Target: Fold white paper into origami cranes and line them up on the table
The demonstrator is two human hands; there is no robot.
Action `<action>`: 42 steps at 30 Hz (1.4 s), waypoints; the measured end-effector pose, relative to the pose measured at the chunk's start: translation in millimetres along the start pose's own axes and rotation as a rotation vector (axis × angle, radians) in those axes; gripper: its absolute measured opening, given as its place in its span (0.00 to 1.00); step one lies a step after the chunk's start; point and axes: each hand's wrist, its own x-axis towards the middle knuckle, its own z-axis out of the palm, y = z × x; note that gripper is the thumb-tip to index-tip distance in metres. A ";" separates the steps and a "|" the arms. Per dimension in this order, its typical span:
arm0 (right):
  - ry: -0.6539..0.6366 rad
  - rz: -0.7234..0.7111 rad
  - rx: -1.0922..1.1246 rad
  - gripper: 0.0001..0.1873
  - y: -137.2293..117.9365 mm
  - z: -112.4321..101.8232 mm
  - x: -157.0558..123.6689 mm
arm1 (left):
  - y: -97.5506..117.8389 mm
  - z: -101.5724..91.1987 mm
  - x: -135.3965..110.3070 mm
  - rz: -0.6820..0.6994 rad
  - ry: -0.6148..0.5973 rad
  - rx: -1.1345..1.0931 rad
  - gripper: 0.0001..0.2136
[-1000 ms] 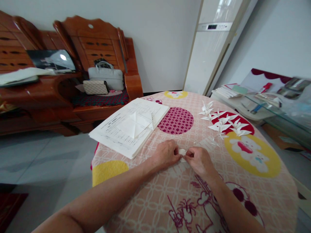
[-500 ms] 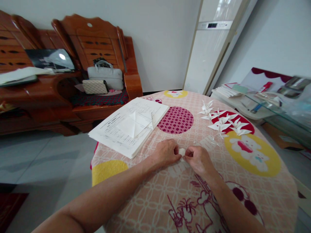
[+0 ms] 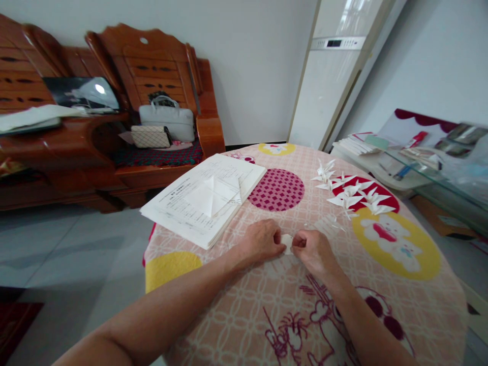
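My left hand [image 3: 262, 240] and my right hand [image 3: 313, 250] meet in the middle of the round table, fingers curled and pinched on a small folded white paper piece [image 3: 287, 240] held between them. Most of that piece is hidden by my fingertips. Both hands rest on the pink patterned tablecloth [image 3: 381, 300]. Several finished white paper cranes [image 3: 353, 194] lie on the cloth beyond my right hand. A stack of printed paper sheets [image 3: 204, 198] with a folded white sheet on top lies beyond my left hand.
A carved wooden bench [image 3: 114, 127] with a grey handbag [image 3: 166, 121] stands at the back left. A tall white air conditioner [image 3: 328, 76] is in the corner. A glass-topped stand [image 3: 419, 168] with papers and pens is at the right. Grey tile floor [image 3: 57, 249] lies left of the table.
My hands have stayed on the small paper piece, with only slight finger shifts. The camera view moved a little.
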 end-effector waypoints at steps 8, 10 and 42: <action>-0.014 0.016 0.028 0.04 11.9 -3.8 -0.2 | -7.0 -1.7 1.7 0.023 -0.001 -0.100 0.03; -0.010 0.013 0.031 0.05 13.4 -4.6 -0.7 | -8.0 -4.6 1.8 0.032 -0.001 -0.139 0.03; -0.159 0.095 0.468 0.06 8.5 -5.3 9.2 | -17.3 -12.7 -3.0 0.137 0.033 -0.338 0.15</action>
